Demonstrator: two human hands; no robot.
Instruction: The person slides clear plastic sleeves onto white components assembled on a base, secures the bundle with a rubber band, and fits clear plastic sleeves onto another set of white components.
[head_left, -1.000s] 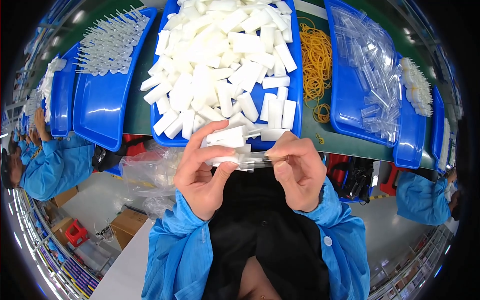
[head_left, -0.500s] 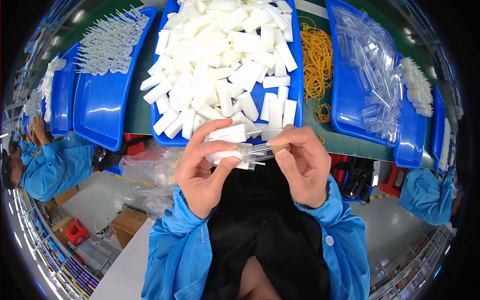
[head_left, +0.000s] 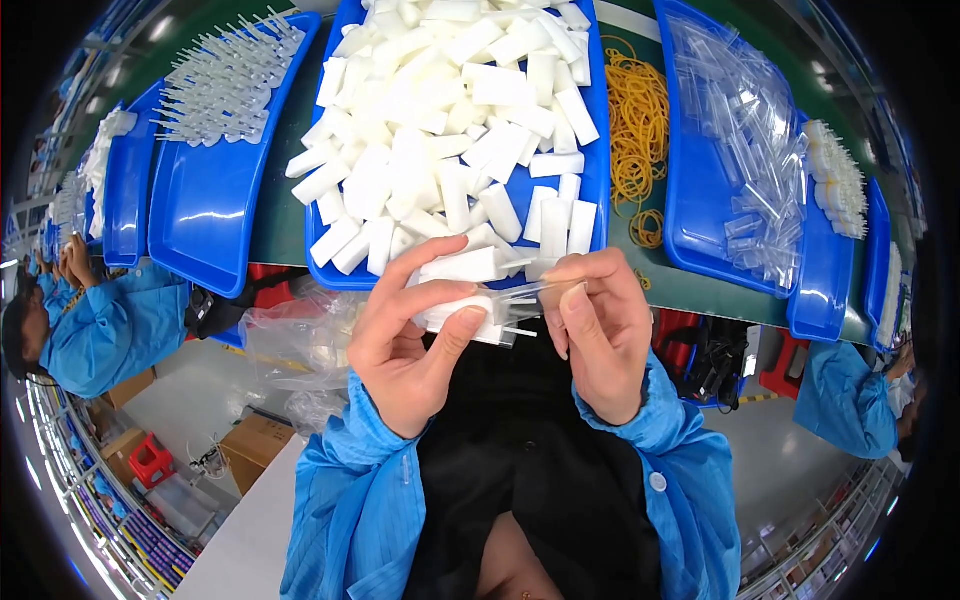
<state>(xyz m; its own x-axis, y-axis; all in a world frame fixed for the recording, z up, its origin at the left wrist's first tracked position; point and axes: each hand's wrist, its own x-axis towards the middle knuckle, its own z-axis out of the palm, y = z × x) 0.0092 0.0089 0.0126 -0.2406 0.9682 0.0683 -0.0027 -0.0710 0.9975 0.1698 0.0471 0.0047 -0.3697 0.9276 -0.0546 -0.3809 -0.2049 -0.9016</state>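
In front of my chest, my left hand [head_left: 402, 340] is closed around a few white foam blocks [head_left: 460, 267], gripped between fingers and thumb. Thin white stems poke out of their right side. Between the hands stretches a clear plastic sleeve [head_left: 512, 303], its left part at the blocks. My right hand [head_left: 608, 335] pinches the sleeve's right end between thumb and forefinger. How far the sleeve reaches over the blocks is hard to see. Just beyond both hands, a blue tray [head_left: 601, 170] holds a heap of white foam blocks [head_left: 400, 170].
A blue tray [head_left: 205, 205] at left holds white stemmed pieces [head_left: 225, 85]. Yellow rubber bands [head_left: 637, 130] lie right of the foam tray. Farther right, a blue tray [head_left: 690, 240] carries clear plastic tubes [head_left: 750, 150]. Blue-sleeved people sit at left [head_left: 115, 325] and right [head_left: 850, 395].
My right hand has turned slightly and its thumb has risen along the sleeve. The sleeve's end is drawn thinner at my fingertips. My left hand keeps its hold.
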